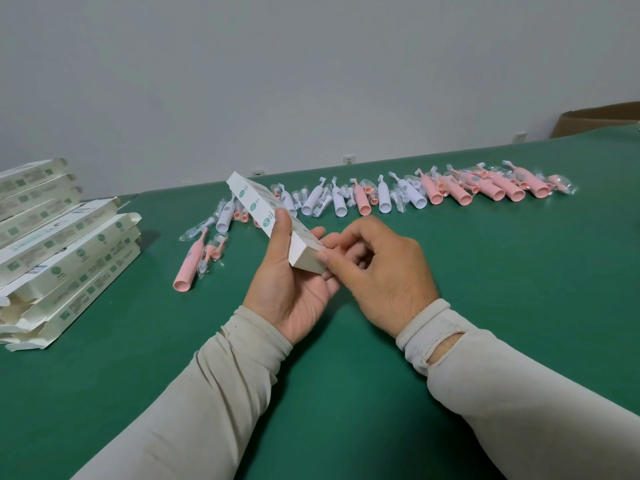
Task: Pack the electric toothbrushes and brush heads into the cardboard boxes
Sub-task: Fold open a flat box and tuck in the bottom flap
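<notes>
My left hand grips a long white cardboard box with green round marks, tilted up and away over the green table. My right hand pinches the box's near end, where the brownish end face shows. A row of pink and white electric toothbrushes and bagged brush heads lies across the table behind the box. One pink toothbrush with brush heads lies apart at the left.
A stack of white boxes, some with open flaps, lies at the left edge of the green table. A brown carton stands at the far right behind the table. A grey wall lies beyond.
</notes>
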Demonstrator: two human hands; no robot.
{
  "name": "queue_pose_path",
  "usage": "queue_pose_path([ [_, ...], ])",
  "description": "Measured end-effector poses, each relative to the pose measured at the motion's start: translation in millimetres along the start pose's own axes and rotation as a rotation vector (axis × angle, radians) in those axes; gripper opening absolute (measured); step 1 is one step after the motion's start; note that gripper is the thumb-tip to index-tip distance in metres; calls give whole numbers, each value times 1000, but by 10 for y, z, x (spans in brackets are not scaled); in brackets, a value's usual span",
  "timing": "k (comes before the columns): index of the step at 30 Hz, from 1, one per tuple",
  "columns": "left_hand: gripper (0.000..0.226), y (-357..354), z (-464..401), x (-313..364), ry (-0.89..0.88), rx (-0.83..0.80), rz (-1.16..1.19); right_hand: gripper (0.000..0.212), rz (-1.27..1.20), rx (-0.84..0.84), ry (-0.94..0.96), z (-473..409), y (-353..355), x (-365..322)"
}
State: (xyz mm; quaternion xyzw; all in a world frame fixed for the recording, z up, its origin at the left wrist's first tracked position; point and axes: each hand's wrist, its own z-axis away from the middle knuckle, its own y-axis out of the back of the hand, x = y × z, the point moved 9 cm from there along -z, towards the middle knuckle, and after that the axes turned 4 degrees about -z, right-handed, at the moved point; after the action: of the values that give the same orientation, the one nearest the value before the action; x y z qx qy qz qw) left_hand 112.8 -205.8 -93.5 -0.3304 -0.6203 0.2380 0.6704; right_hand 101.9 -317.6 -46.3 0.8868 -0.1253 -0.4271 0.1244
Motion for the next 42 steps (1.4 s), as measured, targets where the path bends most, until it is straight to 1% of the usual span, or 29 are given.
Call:
queue_pose_path([
  [2, 74, -3, 15, 5, 5, 9, 18, 29, -12, -18, -42, -37, 18, 65],
  [4, 76, 24, 19, 42, -31, 36, -15, 19, -141, -27, -89, -81, 36, 129],
  [5, 74, 45, 29, 84, -64, 72, -91, 13, -225, 3, -127, -109, 78, 177],
  [6, 66, 72, 45, 165, -117, 120, -248, 12, -298, 51, -173, -136, 138, 241],
  [7, 56, 95, 69, 285, -193, 168, -519, 14, -353, 103, -224, -157, 198, 311],
  [8, 48, 91, 106, 426, -290, 201, -884, 17, -394, 143, -280, -169, 250, 377],
  [9, 47, 94, 128, 536, -377, 231, -1287, 20, -431, 168, -341, -179, 289, 437],
  [10, 49, 108, 140, 610, -444, 257, -1631, 25, -479, 185, -403, -182, 318, 485],
  [11, 51, 142, 152, 673, -485, 283, -1852, 32, -546, 197, -456, -184, 339, 528],
  [12, 52, 177, 181, 730, -499, 310, -1950, 42, -630, 204, -495, -185, 357, 558],
  [13, 52, 223, 205, 777, -498, 335, -1982, 51, -712, 204, -517, -187, 368, 572],
  [14, 50, 263, 216, 814, -491, 356, -1995, 57, -772, 195, -523, -189, 378, 566],
  [15, 48, 287, 224, 836, -477, 374, -2011, 57, -780, 179, -508, -197, 393, 547],
  [16, 47, 307, 230, 844, -455, 383, -2027, 51, -739, 163, -476, -205, 405, 513],
  [18, 50, 333, 234, 833, -414, 379, -2049, 26, -642, 149, -419, -209, 403, 449],
  [19, 57, 342, 240, 816, -394, 368, -2050, 18, -637, 148, -426, -199, 375, 452],
  [22, 94, 377, 263, 772, -297, 351, -1993, 14, -741, 99, -506, -128, 213, 460],
  [23, 99, 354, 282, 776, -300, 354, -1999, 13, -789, 78, -529, -104, 150, 457],
  [25, 90, 261, 314, 839, -386, 353, -2112, 11, -838, 59, -561, -70, 61, 459],
  [27, 76, 196, 340, 939, -462, 347, -2237, 8, -720, 24, -520, -70, 39, 448],
  [29, 71, 245, 370, 1024, -469, 339, -2268, 13, -461, -43, -376, -93, 54, 388],
  [31, 71, 349, 410, 1049, -480, 324, -2254, 14, -200, -100, -193, -109, 58, 277],
  [33, 68, 472, 443, 1044, -501, 317, -2203, 21, -72, -179, -95, -81, -17, 225],
  [34, 65, 548, 459, 1079, -509, 339, -2143, 26, -47, -215, -87, -60, -67, 240],
  [35, 62, 638, 488, 1165, -522, 401, -2045, 29, -27, -246, -101, -39, -116, 276],
  [36, 59, 753, 533, 1303, -550, 502, -1908, 31, -7, -270, -126, -15, -157, 321],
  [39, 49, 1124, 777, 1784, -703, 850, -1492, 35, 75, -330, -147, 30, -284, 354],
  [40, 47, 1212, 864, 1898, -752, 951, -1411, 38, 145, -353, -104, 7, -355, 291],
  [42, 48, 1315, 980, 2030, -817, 1101, -1333, 48, 294, -421, 29, -107, -614, 98],
])
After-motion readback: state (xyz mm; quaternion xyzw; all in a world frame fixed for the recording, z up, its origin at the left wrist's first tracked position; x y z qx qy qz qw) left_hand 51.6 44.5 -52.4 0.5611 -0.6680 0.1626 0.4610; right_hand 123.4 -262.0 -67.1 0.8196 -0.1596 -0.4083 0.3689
